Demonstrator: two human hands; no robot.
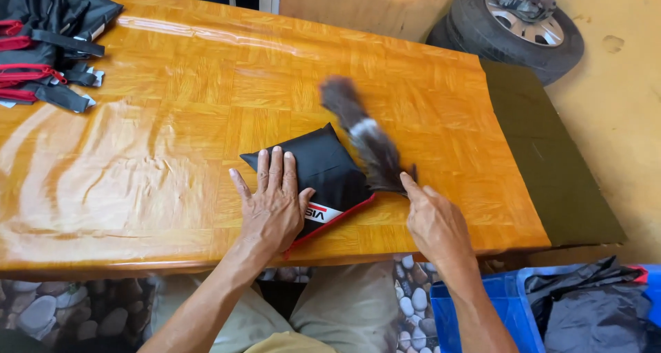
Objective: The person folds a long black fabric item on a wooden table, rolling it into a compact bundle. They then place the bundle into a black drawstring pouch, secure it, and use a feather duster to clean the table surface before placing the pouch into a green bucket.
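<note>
A folded black pouch [313,167] is pressed flat on the tabletop [172,119] under the spread left hand [272,205]. Just right of the pouch, a feather duster [365,136] is pinched by the right hand [434,222].

Glossy wooden table [172,153] carries folded black pouch [313,164], black straps [48,43].

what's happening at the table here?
A person sits at a glossy wooden table. Their left hand presses flat on a folded black cloth pouch with red trim. Their right hand grips a feather duster, blurred, with its feathers over the pouch's far edge. More black and red pouches lie at the far left corner, a blue bin with dark fabric sits at lower right, and a tyre rests beyond the table.
</note>
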